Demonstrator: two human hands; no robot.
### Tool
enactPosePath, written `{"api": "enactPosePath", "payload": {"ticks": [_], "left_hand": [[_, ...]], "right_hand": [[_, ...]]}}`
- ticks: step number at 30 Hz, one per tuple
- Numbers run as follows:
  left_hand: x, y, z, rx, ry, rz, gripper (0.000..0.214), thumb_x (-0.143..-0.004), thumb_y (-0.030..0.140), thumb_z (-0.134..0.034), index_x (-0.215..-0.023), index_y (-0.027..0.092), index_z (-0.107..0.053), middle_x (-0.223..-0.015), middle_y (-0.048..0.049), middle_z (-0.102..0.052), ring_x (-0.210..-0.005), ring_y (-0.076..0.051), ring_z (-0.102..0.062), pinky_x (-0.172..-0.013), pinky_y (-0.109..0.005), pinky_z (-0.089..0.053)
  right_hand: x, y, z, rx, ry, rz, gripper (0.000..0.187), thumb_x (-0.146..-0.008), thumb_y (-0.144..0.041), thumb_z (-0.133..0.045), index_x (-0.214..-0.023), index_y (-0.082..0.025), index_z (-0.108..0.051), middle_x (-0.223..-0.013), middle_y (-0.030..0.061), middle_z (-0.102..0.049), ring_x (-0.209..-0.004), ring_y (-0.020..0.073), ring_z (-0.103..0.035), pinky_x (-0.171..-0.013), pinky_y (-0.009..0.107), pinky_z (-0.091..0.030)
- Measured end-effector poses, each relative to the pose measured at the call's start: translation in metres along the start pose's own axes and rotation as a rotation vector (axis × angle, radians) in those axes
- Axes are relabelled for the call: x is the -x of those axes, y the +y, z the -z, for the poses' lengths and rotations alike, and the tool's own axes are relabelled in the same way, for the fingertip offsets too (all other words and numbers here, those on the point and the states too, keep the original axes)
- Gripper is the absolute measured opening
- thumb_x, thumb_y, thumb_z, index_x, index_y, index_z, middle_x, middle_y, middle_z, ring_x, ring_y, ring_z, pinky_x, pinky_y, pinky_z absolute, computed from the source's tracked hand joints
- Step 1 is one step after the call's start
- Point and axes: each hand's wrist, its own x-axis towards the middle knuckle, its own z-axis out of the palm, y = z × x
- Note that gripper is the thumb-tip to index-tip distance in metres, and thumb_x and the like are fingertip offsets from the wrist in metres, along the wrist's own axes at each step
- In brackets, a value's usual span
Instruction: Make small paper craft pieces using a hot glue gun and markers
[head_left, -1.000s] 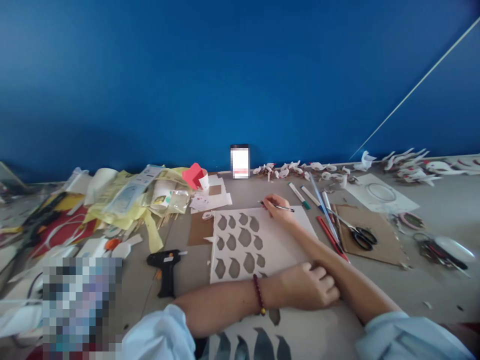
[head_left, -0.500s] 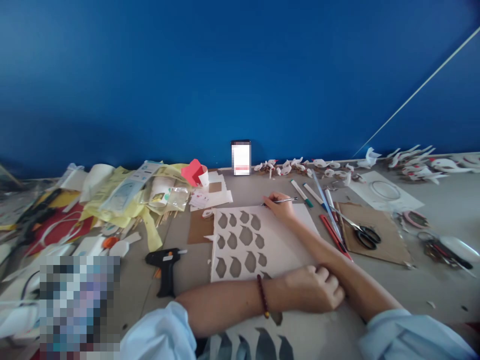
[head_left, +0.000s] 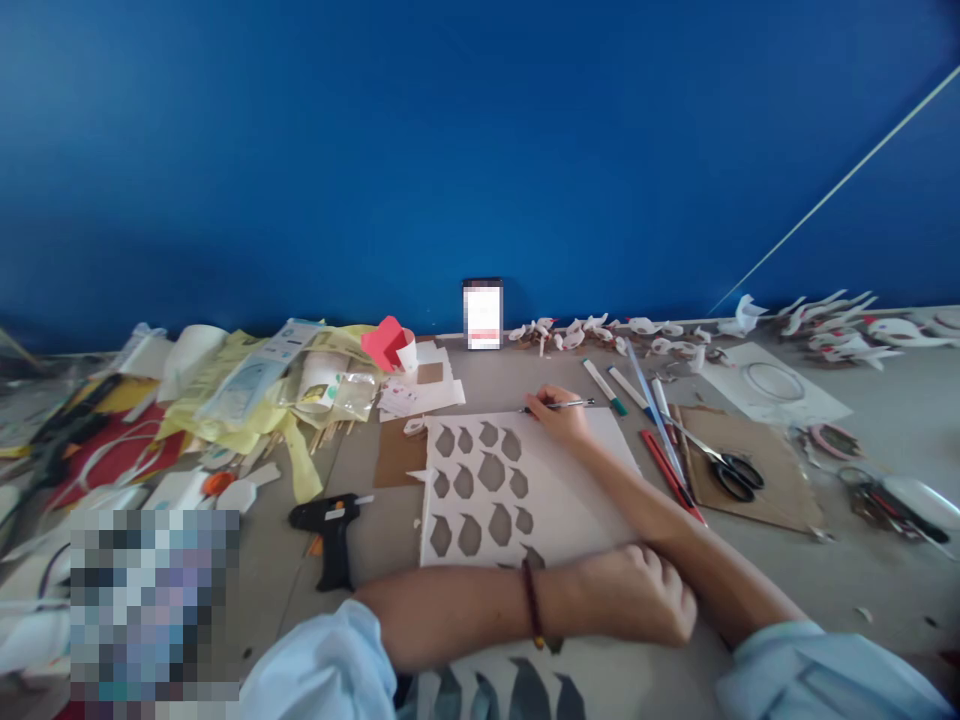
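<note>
A white sheet (head_left: 555, 500) with several leaf-shaped holes cut out of it lies flat on the table in front of me. My right hand (head_left: 559, 418) rests at the sheet's far edge and pinches a thin pen-like tool (head_left: 559, 405), its tip pointing left. My left hand (head_left: 637, 592) lies across the sheet's near edge, fingers curled into a loose fist, pressing the paper down beside my right forearm. A dark bead bracelet (head_left: 532, 602) circles my left wrist.
A black glue gun (head_left: 330, 525) lies left of the sheet. Markers (head_left: 604, 387) and black scissors (head_left: 731, 470) on brown card (head_left: 750, 470) lie to the right. Heaped papers and packets (head_left: 247, 395) fill the left. White paper cut-outs (head_left: 600, 332) line the blue wall.
My right hand has turned the tool from pointing down-right to lying level. My left hand has slid slightly nearer and to the right. The view has drifted a little.
</note>
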Motion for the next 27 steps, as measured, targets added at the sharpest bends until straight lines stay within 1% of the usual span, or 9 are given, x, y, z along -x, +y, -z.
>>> {"api": "enactPosePath", "payload": {"ticks": [4, 7, 10, 13, 15, 18, 24, 27], "left_hand": [[0.0021, 0.0005, -0.0006, -0.033, 0.023, 0.029, 0.010, -0.078, 0.010, -0.044, -0.069, 0.013, -0.045, -0.060, -0.0042, -0.048, -0.049, -0.012, -0.046, -0.046, -0.026, -0.026], [0.0039, 0.0013, 0.0006, -0.026, 0.060, 0.059, 0.010, -0.077, 0.009, -0.045, -0.068, 0.013, -0.043, -0.061, -0.0039, -0.047, -0.049, -0.011, -0.045, -0.046, -0.026, -0.025], [0.0045, 0.0021, 0.0016, -0.009, 0.065, 0.070, 0.010, -0.077, 0.009, -0.045, -0.068, 0.013, -0.043, -0.062, -0.0035, -0.046, -0.049, -0.011, -0.044, -0.046, -0.026, -0.025], [0.0035, 0.0016, 0.0022, -0.016, 0.065, 0.067, 0.011, -0.076, 0.009, -0.046, -0.067, 0.014, -0.044, -0.061, -0.0040, -0.047, -0.049, -0.011, -0.044, -0.045, -0.026, -0.025], [0.0023, 0.0005, 0.0025, -0.029, 0.090, 0.065, 0.011, -0.075, 0.009, -0.047, -0.065, 0.014, -0.044, -0.058, -0.0041, -0.047, -0.047, -0.011, -0.044, -0.045, -0.026, -0.025], [0.0011, -0.0011, 0.0025, -0.027, 0.110, 0.061, 0.012, -0.074, 0.009, -0.047, -0.064, 0.014, -0.044, -0.056, -0.0046, -0.048, -0.046, -0.012, -0.045, -0.045, -0.025, -0.025], [0.0009, -0.0027, 0.0048, 0.029, 0.024, 0.048, 0.013, -0.078, 0.008, -0.043, -0.066, 0.014, -0.045, -0.058, -0.0040, -0.048, -0.047, -0.011, -0.045, -0.045, -0.025, -0.025], [0.0014, -0.0032, 0.0061, 0.041, -0.031, 0.013, 0.012, -0.079, 0.008, -0.042, -0.068, 0.012, -0.047, -0.060, -0.0042, -0.049, -0.049, -0.011, -0.045, -0.045, -0.025, -0.024]], "right_hand": [[0.0007, -0.0019, 0.0008, -0.026, -0.018, -0.048, 0.032, -0.073, -0.044, -0.054, -0.052, -0.020, -0.048, -0.045, -0.0014, -0.050, -0.044, 0.0111, -0.039, -0.045, 0.024, -0.029], [0.0012, -0.0061, 0.0037, -0.039, -0.037, -0.056, 0.033, -0.073, -0.044, -0.054, -0.051, -0.020, -0.046, -0.043, -0.0023, -0.048, -0.043, 0.0108, -0.038, -0.044, 0.023, -0.028], [0.0008, -0.0085, 0.0056, -0.053, -0.063, -0.062, 0.034, -0.072, -0.045, -0.054, -0.050, -0.020, -0.045, -0.043, -0.0026, -0.047, -0.042, 0.0101, -0.037, -0.043, 0.023, -0.027], [-0.0006, -0.0052, 0.0045, -0.051, -0.068, -0.096, 0.033, -0.072, -0.045, -0.055, -0.052, -0.020, -0.047, -0.044, -0.0025, -0.048, -0.041, 0.0098, -0.037, -0.042, 0.023, -0.027], [-0.0014, -0.0014, 0.0030, -0.051, -0.057, -0.112, 0.033, -0.072, -0.046, -0.056, -0.054, -0.019, -0.049, -0.045, -0.0021, -0.049, -0.041, 0.0098, -0.038, -0.041, 0.022, -0.028], [-0.0017, 0.0012, 0.0019, -0.043, -0.064, -0.100, 0.032, -0.072, -0.046, -0.057, -0.054, -0.019, -0.050, -0.045, -0.0020, -0.050, -0.041, 0.0097, -0.038, -0.041, 0.022, -0.028], [0.0003, -0.0063, 0.0043, -0.023, -0.070, -0.072, 0.033, -0.070, -0.046, -0.057, -0.052, -0.020, -0.049, -0.043, -0.0021, -0.048, -0.043, 0.0106, -0.038, -0.044, 0.023, -0.028], [0.0004, -0.0073, 0.0044, 0.002, -0.070, -0.057, 0.033, -0.070, -0.046, -0.056, -0.052, -0.020, -0.048, -0.043, -0.0023, -0.047, -0.044, 0.0108, -0.038, -0.045, 0.023, -0.028]]}}
